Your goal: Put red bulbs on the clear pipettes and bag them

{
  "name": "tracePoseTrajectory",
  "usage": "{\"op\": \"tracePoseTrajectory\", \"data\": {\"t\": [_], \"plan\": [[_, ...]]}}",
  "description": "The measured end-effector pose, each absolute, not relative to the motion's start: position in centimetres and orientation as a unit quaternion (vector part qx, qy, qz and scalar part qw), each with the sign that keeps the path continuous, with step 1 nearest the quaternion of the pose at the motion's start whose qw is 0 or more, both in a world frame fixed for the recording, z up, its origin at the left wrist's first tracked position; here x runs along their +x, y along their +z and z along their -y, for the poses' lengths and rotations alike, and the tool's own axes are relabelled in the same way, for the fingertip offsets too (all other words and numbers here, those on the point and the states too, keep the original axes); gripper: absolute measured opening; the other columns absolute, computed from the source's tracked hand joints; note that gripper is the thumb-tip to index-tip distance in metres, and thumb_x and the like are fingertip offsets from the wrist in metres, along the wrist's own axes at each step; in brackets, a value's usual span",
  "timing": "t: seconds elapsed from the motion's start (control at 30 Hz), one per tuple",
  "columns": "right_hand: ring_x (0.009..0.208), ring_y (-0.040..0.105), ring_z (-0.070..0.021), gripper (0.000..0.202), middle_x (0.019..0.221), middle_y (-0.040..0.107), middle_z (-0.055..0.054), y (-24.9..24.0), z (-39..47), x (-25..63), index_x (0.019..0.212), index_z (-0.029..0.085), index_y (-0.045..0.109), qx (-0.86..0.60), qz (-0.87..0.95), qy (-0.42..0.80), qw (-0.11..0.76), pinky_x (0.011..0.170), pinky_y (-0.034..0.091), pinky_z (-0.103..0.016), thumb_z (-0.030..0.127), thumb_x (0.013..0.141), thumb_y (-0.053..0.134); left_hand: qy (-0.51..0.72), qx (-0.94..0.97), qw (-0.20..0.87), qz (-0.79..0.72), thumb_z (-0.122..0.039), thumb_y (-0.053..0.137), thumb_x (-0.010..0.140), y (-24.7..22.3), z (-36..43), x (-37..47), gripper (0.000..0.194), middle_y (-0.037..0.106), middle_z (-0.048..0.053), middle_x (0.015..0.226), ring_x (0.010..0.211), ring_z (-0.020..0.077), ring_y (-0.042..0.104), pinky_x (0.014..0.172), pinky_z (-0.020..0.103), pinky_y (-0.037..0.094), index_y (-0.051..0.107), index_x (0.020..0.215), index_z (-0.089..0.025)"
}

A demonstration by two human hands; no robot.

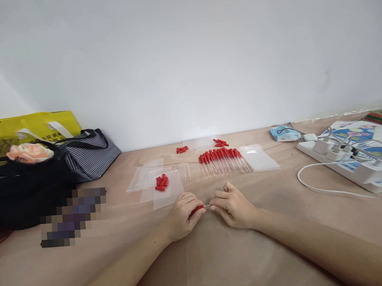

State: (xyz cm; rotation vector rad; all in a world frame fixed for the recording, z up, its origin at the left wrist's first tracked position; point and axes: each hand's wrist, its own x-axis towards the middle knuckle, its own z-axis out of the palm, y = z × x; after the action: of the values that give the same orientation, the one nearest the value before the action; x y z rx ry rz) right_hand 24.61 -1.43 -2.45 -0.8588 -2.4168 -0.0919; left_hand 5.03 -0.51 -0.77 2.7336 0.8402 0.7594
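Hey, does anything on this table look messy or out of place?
No spill or damage shows. The white power strip at right looks messiest: crowded plugs and a white cable looping loosely onto the table, unlike the neat row of red-topped sticks.

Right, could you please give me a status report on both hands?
Left hand gripping red piece. Right hand pinching thin pale stem. Plastic bag just beyond left hand.

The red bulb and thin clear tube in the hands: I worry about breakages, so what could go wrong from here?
The thin clear tube might bend or snap if the left hand, on the red bulb, and the right hand, on the tube, push out of line.

The loose red bulbs beyond the left hand could roll if brushed; the bare tubes beside them might scatter.
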Motion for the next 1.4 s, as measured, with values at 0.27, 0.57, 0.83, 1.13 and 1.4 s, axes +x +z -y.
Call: {"op": "tracePoseTrajectory", "data": {"t": [0.27, 0.57, 0.83, 1.13, 1.4], "plan": [[0.067, 0.047, -0.0128, 0.015, 0.067, 0.058, -0.001, -1.4, 1.7, 24.9, 0.08, 0.02, 0.061, -0.344, 0.895, -0.073, 0.273, 0.065, 0.02, -0.031, 0.022, 0.079, 0.045, 0.27, 0.902, 0.081, -0.326, -0.025, 0.044, 0.084, -0.5, 0.0, 3.8, 0.014, 0.06, 0.004, 0.082, 0.081, 0.0177, 0.051, 0.076, 0.033, 0.038, 0.056, 0.09, -0.02], [0.072, 0.056, -0.0147, 0.026, 0.074, 0.065, 0.0, -0.7, -4.4, 22.8, 0.101, 0.021, 0.053, -0.604, 0.743, 0.024, 0.287, 0.07, 0.023, -0.029, 0.02, 0.077, 0.042, 0.292, 0.801, 0.135, -0.505, -0.029, 0.047, 0.077, -1.3, -0.8, 2.4, 0.013, 0.042, -0.005, 0.061, 0.05, 0.0094, 0.042, 0.049, 0.021, 0.036, 0.045, 0.082, -0.018], [0.077, 0.058, -0.0198, 0.021, 0.082, 0.065, -0.008, -0.6, -8.9, 17.4, 0.09, 0.018, 0.055, -0.681, 0.698, 0.023, 0.218, 0.074, 0.022, -0.035, 0.021, 0.076, 0.041, 0.212, 0.838, 0.139, -0.484, -0.026, 0.045, 0.078, -0.8, -0.6, 2.7, 0.013, 0.046, -0.004, 0.055, 0.051, 0.0114, 0.043, 0.049, 0.021, 0.032, 0.05, 0.07, -0.018], [0.081, 0.056, -0.0212, 0.03, 0.089, 0.063, -0.011, -1.4, -8.7, 17.9, 0.086, 0.018, 0.061, -0.669, 0.713, 0.013, 0.208, 0.078, 0.02, -0.038, 0.036, 0.081, 0.038, 0.196, 0.837, 0.137, -0.492, -0.025, 0.044, 0.078, -0.6, -0.6, 2.7, 0.012, 0.046, -0.004, 0.055, 0.051, 0.0117, 0.043, 0.05, 0.022, 0.032, 0.049, 0.07, -0.017], [0.08, 0.056, -0.0199, 0.033, 0.087, 0.064, -0.011, -0.9, -8.8, 16.9, 0.087, 0.017, 0.063, -0.672, 0.714, 0.012, 0.197, 0.079, 0.021, -0.037, 0.037, 0.08, 0.038, 0.196, 0.839, 0.131, -0.49, -0.027, 0.044, 0.078, -0.7, -0.6, 2.8, 0.013, 0.047, -0.004, 0.055, 0.052, 0.0116, 0.044, 0.05, 0.021, 0.033, 0.05, 0.07, -0.018]]}}
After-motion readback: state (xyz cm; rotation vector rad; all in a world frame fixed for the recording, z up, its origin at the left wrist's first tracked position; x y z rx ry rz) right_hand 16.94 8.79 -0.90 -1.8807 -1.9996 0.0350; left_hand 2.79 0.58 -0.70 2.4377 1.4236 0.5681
